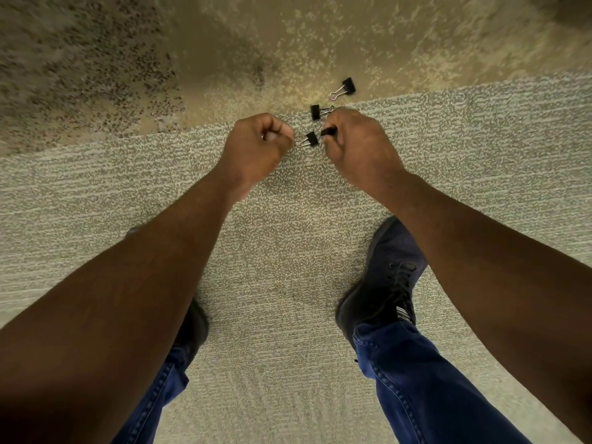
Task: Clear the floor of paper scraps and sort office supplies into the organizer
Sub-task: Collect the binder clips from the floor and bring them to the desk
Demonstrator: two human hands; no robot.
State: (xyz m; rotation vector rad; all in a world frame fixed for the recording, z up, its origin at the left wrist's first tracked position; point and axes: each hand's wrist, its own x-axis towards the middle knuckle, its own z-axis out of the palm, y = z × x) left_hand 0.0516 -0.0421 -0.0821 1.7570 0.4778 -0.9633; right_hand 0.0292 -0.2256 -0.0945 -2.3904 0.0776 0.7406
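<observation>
Jeans (pixel 413 379), fists: right hand (pixel 355 145) grips binder clip (pixel 328 132)

The whole view is filled by carpet (pixel 282 251) — a pale grey-beige section with fine horizontal ribbing across the near and middle ground. Beyond a slanted seam, a warmer tan section (pixel 320 43) is seen, mottled with light flecks, and to the far left a patch (pixel 80 75) speckled with dark dots is blurred. A soft shadow is cast over the tan area near the top centre — no walls or furniture are shown.
</observation>
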